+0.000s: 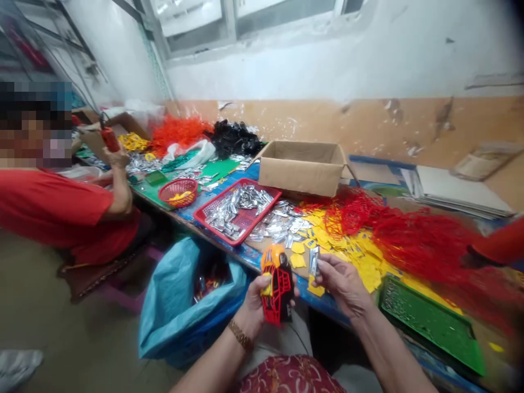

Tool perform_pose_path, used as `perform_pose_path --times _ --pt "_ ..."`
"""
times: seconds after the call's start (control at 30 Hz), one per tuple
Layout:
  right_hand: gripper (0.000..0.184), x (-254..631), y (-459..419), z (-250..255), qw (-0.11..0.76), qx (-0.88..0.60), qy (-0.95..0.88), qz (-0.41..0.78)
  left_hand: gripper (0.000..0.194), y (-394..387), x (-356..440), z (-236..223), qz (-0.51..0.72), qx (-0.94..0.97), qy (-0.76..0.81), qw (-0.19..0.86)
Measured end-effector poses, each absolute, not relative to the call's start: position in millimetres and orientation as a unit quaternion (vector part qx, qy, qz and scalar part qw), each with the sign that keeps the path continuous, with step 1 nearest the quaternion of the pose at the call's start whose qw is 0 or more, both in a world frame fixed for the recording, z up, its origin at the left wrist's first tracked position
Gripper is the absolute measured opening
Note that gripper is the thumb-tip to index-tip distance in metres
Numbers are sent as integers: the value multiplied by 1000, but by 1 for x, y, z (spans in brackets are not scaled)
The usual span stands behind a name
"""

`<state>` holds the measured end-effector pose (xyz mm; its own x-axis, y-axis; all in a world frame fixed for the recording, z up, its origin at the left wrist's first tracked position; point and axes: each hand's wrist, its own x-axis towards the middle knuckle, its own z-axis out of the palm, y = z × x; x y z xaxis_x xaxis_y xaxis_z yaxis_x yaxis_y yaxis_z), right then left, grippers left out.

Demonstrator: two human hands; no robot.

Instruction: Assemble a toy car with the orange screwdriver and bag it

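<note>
My left hand (256,303) is wrapped round a toy car body (276,284) in orange, red, yellow and black, held above my lap. Just to its right, my right hand (341,278) pinches a small shiny silver part (314,260) between thumb and fingers, apart from the car. Behind the hands, flat yellow pieces (360,256) are spread over the table edge. A red mesh tray (200,215) holds many silver parts like the one in my fingers, and more of them (282,224) lie loose beside it.
A cardboard box (303,177) stands behind the tray. Red frame pieces (401,234) are heaped at right, near a green tray (434,327). A blue sack (164,305) stands below the table edge. At left sits a co-worker in a red shirt (61,213), holding a red tool (109,140).
</note>
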<state>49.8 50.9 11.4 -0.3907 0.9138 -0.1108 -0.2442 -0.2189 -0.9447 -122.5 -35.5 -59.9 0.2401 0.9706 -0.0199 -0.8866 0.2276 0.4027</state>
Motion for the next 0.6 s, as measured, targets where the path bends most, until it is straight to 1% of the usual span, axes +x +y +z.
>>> perform_pose_path --times 0.1,0.23,0.3,0.37,0.47,0.6 --pt "41 23 64 9 397 -357 -509 675 49 -56 -131 -64 619 150 129 760" --pt "41 -45 96 37 389 -321 -574 645 51 -66 -140 -63 637 138 116 749" --pt "45 -74 117 51 384 -299 -602 633 53 -65 -144 -61 638 129 112 751" --pt "52 -86 141 56 382 -305 -624 610 53 -63 -147 -60 637 115 108 755" --pt "46 -63 171 38 387 -365 -654 537 50 -61 -153 -60 648 101 109 747" --pt "26 -6 180 0 373 -438 -702 420 47 -60 -157 -64 642 99 106 753"
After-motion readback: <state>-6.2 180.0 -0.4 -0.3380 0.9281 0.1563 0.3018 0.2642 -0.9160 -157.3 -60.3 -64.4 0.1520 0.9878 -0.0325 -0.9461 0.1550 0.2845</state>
